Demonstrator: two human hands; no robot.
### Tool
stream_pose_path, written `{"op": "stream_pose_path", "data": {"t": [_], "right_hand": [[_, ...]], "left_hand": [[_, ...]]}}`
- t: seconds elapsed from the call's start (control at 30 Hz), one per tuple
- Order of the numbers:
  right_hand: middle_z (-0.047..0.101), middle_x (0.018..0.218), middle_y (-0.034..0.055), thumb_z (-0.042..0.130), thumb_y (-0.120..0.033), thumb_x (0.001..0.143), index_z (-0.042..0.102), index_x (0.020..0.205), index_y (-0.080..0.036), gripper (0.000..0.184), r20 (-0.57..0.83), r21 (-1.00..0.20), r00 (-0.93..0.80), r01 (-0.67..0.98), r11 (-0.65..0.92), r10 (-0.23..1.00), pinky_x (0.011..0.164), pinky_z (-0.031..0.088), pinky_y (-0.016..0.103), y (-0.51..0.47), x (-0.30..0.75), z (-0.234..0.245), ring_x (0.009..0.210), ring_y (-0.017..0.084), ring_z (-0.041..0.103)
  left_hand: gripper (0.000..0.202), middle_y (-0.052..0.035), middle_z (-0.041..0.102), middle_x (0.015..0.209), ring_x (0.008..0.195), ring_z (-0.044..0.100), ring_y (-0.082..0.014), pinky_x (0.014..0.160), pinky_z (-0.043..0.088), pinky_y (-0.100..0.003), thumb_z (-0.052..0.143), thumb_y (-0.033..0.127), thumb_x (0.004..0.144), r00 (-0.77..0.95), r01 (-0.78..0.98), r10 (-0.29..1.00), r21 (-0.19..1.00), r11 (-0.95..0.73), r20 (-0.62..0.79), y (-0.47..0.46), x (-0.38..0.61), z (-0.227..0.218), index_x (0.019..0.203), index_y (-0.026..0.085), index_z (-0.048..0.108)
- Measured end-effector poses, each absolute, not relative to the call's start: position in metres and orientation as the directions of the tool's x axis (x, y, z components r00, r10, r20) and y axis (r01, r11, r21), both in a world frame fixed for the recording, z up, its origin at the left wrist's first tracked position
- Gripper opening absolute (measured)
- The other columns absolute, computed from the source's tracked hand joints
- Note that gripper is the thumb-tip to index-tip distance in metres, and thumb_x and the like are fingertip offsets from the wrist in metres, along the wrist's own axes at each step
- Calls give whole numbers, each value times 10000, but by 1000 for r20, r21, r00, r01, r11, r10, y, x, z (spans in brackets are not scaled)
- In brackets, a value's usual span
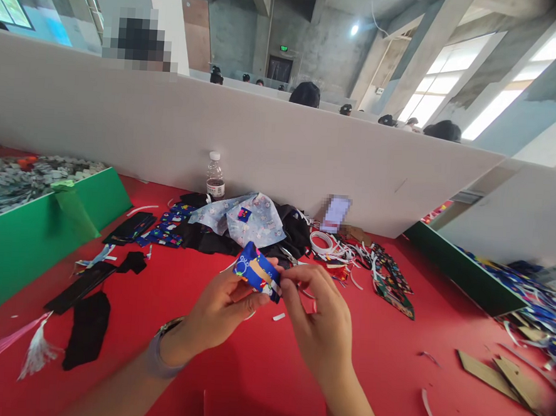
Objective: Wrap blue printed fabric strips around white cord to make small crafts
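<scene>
A small folded piece of blue printed fabric with orange and white patches [258,271] is held up in the air above the red desk [391,365], between both hands and just in front of the pile of cloth. The left hand [220,308] pinches its lower left edge, thumb on top and fingers underneath, so the grip is narrow and closed on the fabric. The right hand [322,324] meets it from the other side, fingertips closed on the right end near a white strip; this two-sided hold keeps the piece stretched flat and turned towards the eyes, which looks suited to close work on its edge. A bracelet-like band [163,345] sits on the left wrist.

Just behind the fabric lies a heap of pale blue printed cloth and black cloth [244,221], within easy reach. A clear plastic water bottle [215,176] stands upright against the white partition wall [309,153], out of the way of the hands. White elastic loops and strips [332,246] lie tangled to the right of the heap, with dark patterned scraps beside them. Black fabric pieces [86,328] and a pink tassel [1,345] lie on the left, near a green divider board [31,237]. Brown cardboard offcuts [503,375] lie far right.
</scene>
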State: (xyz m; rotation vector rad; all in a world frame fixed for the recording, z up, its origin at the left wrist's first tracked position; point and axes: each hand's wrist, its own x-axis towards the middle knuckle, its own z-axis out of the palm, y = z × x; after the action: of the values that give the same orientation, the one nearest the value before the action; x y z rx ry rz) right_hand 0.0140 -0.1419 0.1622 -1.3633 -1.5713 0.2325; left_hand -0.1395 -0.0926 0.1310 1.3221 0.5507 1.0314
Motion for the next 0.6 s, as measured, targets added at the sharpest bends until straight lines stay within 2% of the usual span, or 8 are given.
{"op": "stream_pose_path", "data": {"t": [0.1,0.2,0.3,0.43,0.6], "right_hand": [[591,967,27,572,-207,828,529,1054,-240,233,483,-803,213,494,333,849,776,449,276,-137,18,158,902,153,557],[582,986,29,550,-225,839,465,1134,-251,308,300,-944,73,167,284,951,767,460,295,-133,19,152,897,155,566],[563,916,9,553,-219,833,474,1103,-247,283,204,-977,-16,-66,202,979,699,458,258,-132,17,149,811,127,553],[547,871,-8,578,-207,809,491,1055,-240,263,168,-965,-35,-208,157,985,604,438,213,-132,12,149,731,101,520],[516,848,-25,604,-220,803,489,1000,-239,228,146,-954,-51,-272,127,988,595,447,209,-134,9,149,678,82,490]], "left_hand": [[331,-25,659,1155,1080,606,-190,943,471,-288,653,242,809,486,-305,849,951,-57,207,-95,-140,133,1135,295,628],[338,-29,635,1193,1091,596,-185,953,468,-294,629,225,829,506,-286,827,952,-108,245,-96,-141,134,1159,290,600],[353,-39,606,1228,1096,587,-191,943,473,-298,621,213,832,512,-214,794,944,-253,329,-95,-143,135,1176,284,584],[376,-60,626,1174,1021,616,-205,860,508,-297,638,221,815,520,-79,750,898,-433,407,-94,-145,138,1183,268,579],[401,-54,634,1169,974,636,-197,859,503,-300,651,187,796,518,-26,702,829,-559,489,-96,-145,142,1179,275,573]]}}
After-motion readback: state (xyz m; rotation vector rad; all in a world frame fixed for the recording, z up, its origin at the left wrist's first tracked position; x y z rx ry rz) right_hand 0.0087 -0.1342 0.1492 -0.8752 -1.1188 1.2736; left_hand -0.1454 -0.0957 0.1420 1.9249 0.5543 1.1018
